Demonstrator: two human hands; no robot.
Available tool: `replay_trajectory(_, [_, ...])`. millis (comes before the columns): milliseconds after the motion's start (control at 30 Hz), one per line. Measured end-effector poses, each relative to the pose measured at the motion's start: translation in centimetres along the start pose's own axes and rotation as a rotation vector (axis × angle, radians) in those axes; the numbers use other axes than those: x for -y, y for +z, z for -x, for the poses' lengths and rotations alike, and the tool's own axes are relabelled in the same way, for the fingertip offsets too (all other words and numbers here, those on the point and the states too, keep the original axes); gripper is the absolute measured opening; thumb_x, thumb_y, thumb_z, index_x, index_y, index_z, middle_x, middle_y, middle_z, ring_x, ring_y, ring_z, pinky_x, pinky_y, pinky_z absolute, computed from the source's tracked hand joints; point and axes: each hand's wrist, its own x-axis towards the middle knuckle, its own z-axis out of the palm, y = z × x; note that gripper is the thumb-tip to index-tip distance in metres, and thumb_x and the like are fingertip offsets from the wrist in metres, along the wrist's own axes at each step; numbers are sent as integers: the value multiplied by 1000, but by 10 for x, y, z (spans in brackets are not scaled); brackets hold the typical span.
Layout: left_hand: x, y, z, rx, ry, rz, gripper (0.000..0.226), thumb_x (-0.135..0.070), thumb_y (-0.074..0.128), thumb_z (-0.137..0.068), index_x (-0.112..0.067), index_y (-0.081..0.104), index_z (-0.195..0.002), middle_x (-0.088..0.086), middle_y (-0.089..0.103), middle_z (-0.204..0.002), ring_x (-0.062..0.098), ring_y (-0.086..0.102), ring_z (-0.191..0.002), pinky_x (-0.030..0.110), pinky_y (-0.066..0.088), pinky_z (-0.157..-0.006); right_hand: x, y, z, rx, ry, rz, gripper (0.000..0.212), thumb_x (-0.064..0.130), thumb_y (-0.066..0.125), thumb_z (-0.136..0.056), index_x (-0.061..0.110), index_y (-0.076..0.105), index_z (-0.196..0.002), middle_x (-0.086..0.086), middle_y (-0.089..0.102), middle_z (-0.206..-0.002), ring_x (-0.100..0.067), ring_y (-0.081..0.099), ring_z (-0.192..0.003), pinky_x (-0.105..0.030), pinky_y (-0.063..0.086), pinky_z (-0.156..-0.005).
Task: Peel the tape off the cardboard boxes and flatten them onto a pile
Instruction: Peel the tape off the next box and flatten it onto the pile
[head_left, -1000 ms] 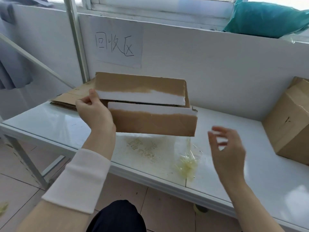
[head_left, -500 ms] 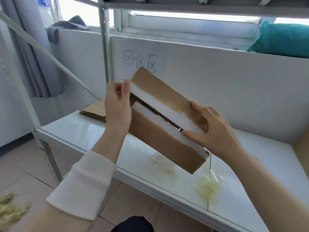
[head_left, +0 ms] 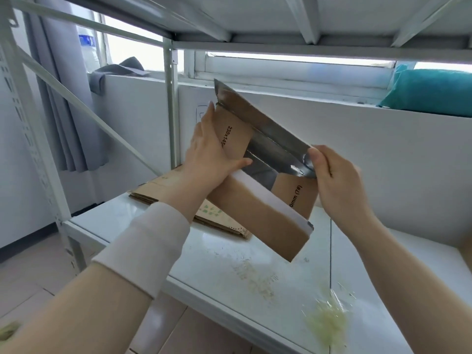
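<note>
Curtain of grey pleated fabric hangs well to the left of both hands, and a white metal shelving post stands behind and to the left of the left fingertips. Below and left of the left hand, a pile of flattened brown cardboard sheets lies on a glossy white tabletop. The left hand, at the end of a white cuffed sleeve, has its fingers straight and pressed together, flat against the printed end flap of a brown cardboard box with a silver foil lining. Its thumb reaches across that flap's lower edge. The box is held tilted in the air between the two hands, above the table, with its foil-lined inside showing. Its long silver-lined flap slants up from the right fingers toward the left fingertips. The right hand pinches the flap's lower corner between thumb and curled fingers. Below the right hand, a crumpled clump of clear yellowish tape lies on the table. Up and to the right of the right fingers, a teal cushion rests on the window ledge.
</note>
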Motion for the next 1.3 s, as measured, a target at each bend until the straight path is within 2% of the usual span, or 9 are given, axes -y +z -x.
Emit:
replay_trajectory(200, [-2, -34, -8, 55, -69, -88, 90, -33, 64, -78, -24, 9, -148, 2, 40, -134, 24, 44, -117, 34, 39, -92, 13, 14, -8, -10, -40, -50, 21, 27, 38, -98, 27, 58, -94, 16, 54, -78, 6, 49, -71, 2, 33, -62])
replay_trajectory(333, [3, -63, -6, 145, -121, 218, 24, -26, 33, -98, -21, 52, -112, 0, 55, -102, 19, 51, -94, 30, 40, -81, 6, 24, -9, -6, 20, -82, 19, 27, 39, -98, 28, 57, -90, 18, 53, -75, 6, 49, -69, 0, 33, -59])
replay_trajectory(467, [20, -81, -10, -7, -146, 301, 23, -15, 35, -97, -16, 57, -91, 3, 56, -81, 20, 52, -80, 31, 39, -71, -2, 35, -6, -16, 113, -100, 22, 29, 41, -97, 26, 56, -83, 15, 54, -71, -6, 48, -67, -5, 31, -61])
replay_trajectory(567, [25, -91, -7, -83, -168, 526, 33, -8, 38, -96, -22, 63, -82, 2, 64, -81, 21, 58, -86, 33, 43, -82, -5, 40, -4, -154, 203, -175, 22, 37, 47, -93, 27, 61, -106, 3, 63, -103, -11, 53, -90, -16, 37, -75])
replay_trajectory(733, [19, -95, 2, -201, -188, 813, 32, -11, 37, -99, -27, 63, -90, -10, 69, -80, 7, 65, -74, 29, 54, -74, -11, 59, 3, 79, 517, -309, 110, 51, 69, -71, 23, -4, -148, -7, 22, -153, -25, 31, -136, -41, 28, -110])
replay_trajectory(967, [5, -78, 14, -71, -69, 948, 28, -10, 34, -99, -19, 61, -102, -9, 72, -82, 5, 67, -78, 23, 54, -69, -19, 99, 15, 444, 743, -463, 146, 58, 79, -48, 24, -31, -139, -14, 41, -143, -34, 43, -127, -46, 31, -110])
replay_trajectory(1133, [5, -75, 17, -48, -28, 1014, 29, -9, 32, -99, -17, 59, -106, -10, 73, -82, 4, 68, -80, 20, 54, -69, -30, 107, 19, 319, 661, -367, 125, 36, 74, -75, 21, -32, -139, -6, 56, -123, -26, 53, -113, -34, 38, -93])
replay_trajectory(1233, [11, -80, 15, -80, -41, 1008, 28, -11, 31, -100, -18, 57, -109, -13, 71, -79, 2, 67, -76, 20, 54, -67, -43, 101, 17, 132, 682, -435, 66, 25, 55, -86, 22, 19, -141, -2, 54, -103, -18, 52, -87, -32, 40, -76])
replay_trajectory(1300, [20, -86, 12, -130, -47, 976, 29, -11, 30, -100, -20, 57, -106, -14, 70, -80, 1, 65, -77, 22, 54, -69, -52, 94, 16, 48, 689, -539, 17, 27, 50, -91, 21, 51, -107, -3, 59, -99, -18, 55, -85, -35, 44, -77])
